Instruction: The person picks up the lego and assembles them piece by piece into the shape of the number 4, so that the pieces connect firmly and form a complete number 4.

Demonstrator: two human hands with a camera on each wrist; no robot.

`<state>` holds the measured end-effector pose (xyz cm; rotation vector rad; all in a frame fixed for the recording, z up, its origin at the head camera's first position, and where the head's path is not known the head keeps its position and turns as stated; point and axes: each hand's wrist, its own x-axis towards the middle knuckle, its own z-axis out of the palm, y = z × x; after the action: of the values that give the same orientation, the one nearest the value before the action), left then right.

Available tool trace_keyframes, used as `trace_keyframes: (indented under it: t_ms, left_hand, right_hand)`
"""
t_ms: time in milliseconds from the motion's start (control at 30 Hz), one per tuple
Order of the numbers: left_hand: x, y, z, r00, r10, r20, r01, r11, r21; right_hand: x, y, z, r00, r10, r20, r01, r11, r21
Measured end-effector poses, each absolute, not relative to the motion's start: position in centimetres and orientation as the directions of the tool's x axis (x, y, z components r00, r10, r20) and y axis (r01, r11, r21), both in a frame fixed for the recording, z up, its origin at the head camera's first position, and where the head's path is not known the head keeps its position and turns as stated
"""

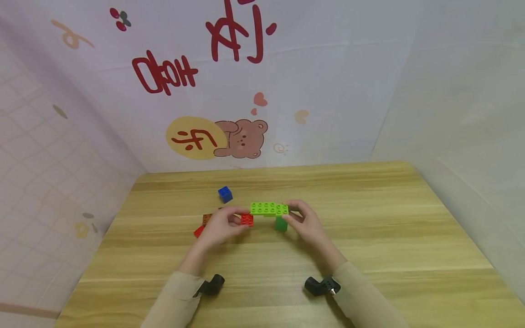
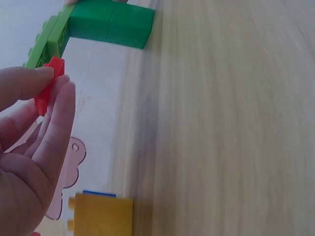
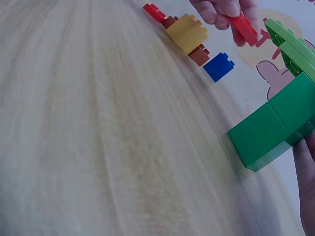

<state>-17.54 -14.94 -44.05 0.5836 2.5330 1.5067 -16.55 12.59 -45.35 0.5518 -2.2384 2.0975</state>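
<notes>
My left hand (image 1: 219, 228) pinches a small flat red brick (image 1: 247, 220) between thumb and fingers, as the left wrist view also shows. It sits close to the left end of a long light green studded brick (image 1: 262, 208); whether they touch I cannot tell. Under that brick's right end stands a column of two dark green bricks (image 3: 261, 135), with another light green piece (image 3: 298, 56) just beneath the top one. Thumb and fingers of my right hand (image 1: 306, 225) grip the structure at its right end. The left side overhangs with no support visible below.
On the wooden table (image 1: 369, 255), a blue brick (image 1: 225, 194) stands behind my left hand. Brown bricks (image 1: 207, 219), a yellow brick (image 3: 187, 33) and another red brick (image 1: 198, 231) lie left of it, partly hidden in the head view. A printed cloth (image 1: 328, 91) hangs behind the table.
</notes>
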Motion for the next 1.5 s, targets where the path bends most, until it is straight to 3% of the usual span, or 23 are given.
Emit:
trace_keyframes:
  t_ms: [467,1133,1300,1500]
  left_hand:
    - [-19.0,-12.6,-44.1,-0.936,0.350,0.017,0.146,0.346,0.927]
    - [-19.4,-12.3,-43.8,-0.897,0.437,0.061,0.191,0.258,0.947]
    - [-18.7,-12.0,-42.5,-0.901,0.431,0.049,0.183,0.273,0.944]
    - [-19.2,-11.9,-43.8,-0.924,0.375,0.067,0.180,0.274,0.945]
  right_hand:
    - [-16.6,12.7,-45.4,-0.938,-0.235,0.253,-0.265,0.018,-0.964]
    - [-16.6,12.6,-45.5,-0.942,-0.229,0.246,-0.260,0.034,-0.965]
    - [-16.6,12.7,-45.5,-0.941,-0.229,0.250,-0.264,0.036,-0.964]
    - [-16.6,12.6,-45.5,-0.943,-0.227,0.244,-0.256,0.022,-0.966]
